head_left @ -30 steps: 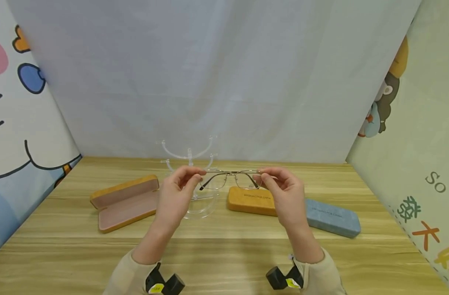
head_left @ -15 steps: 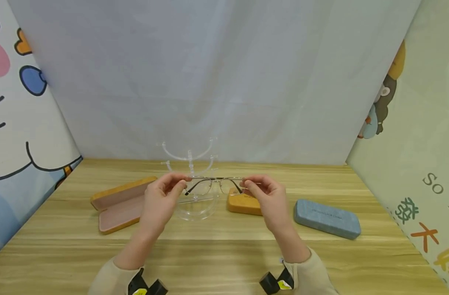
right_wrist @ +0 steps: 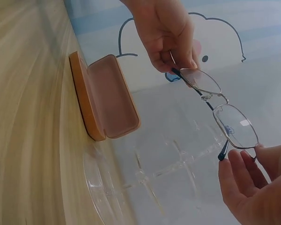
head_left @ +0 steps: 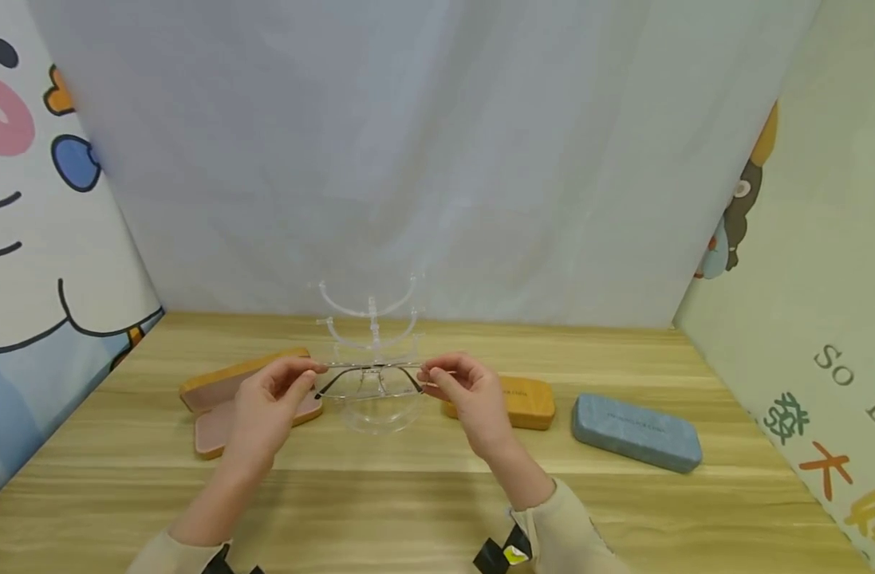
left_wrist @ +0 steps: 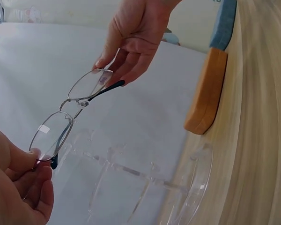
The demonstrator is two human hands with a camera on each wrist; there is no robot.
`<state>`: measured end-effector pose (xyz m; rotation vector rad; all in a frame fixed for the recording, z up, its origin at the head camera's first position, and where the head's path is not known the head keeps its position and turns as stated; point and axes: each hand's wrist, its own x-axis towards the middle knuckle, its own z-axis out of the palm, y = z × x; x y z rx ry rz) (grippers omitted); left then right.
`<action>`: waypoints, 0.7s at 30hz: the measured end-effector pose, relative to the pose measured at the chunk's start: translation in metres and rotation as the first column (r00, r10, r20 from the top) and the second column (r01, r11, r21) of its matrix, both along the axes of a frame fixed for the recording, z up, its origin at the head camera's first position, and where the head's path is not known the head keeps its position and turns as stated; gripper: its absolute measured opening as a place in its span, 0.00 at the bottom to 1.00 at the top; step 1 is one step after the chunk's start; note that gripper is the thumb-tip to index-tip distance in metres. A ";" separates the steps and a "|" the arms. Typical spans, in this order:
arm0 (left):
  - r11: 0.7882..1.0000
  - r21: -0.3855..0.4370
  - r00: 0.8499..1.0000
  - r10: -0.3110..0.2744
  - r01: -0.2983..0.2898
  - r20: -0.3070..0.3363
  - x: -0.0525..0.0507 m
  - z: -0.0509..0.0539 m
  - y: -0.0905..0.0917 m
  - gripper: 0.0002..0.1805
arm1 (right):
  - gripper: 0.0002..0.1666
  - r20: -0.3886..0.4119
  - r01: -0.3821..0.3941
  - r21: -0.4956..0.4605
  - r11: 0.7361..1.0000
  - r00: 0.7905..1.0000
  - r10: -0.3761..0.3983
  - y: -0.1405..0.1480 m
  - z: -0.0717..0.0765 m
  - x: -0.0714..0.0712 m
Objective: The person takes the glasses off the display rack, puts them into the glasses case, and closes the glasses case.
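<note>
A pair of thin metal-framed glasses (head_left: pixel 368 383) with dark temple tips is held level between both hands. My left hand (head_left: pixel 270 406) pinches its left end between thumb and fingers. At the other end, my right hand (head_left: pixel 473 402) pinches the frame in the same way. In the left wrist view the lenses of the glasses (left_wrist: pixel 49 136) face up and the temples are folded behind them. Just behind the glasses stands a clear plastic display rack (head_left: pixel 374 315) with several curved arms. Its lower part is partly hidden by the glasses.
An open orange glasses case (head_left: pixel 214 430) with a pink lining lies left of the rack, partly behind my left hand. A closed orange case (head_left: pixel 530 402) sits right of my right hand, with a closed blue case (head_left: pixel 634 430) farther right. A white curtain (head_left: pixel 437 159) hangs behind.
Both hands have carried the glasses left and slightly down, from right of the rack to in front of it. More of the closed orange case now shows; the cases stay put.
</note>
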<state>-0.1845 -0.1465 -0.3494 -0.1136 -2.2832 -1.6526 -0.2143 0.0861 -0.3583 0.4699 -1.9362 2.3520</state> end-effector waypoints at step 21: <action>0.998 0.031 0.983 0.050 -0.056 0.174 0.012 -0.025 -0.061 0.16 | 0.13 0.119 -0.046 0.069 0.997 0.992 0.038 -0.065 -0.021 -0.007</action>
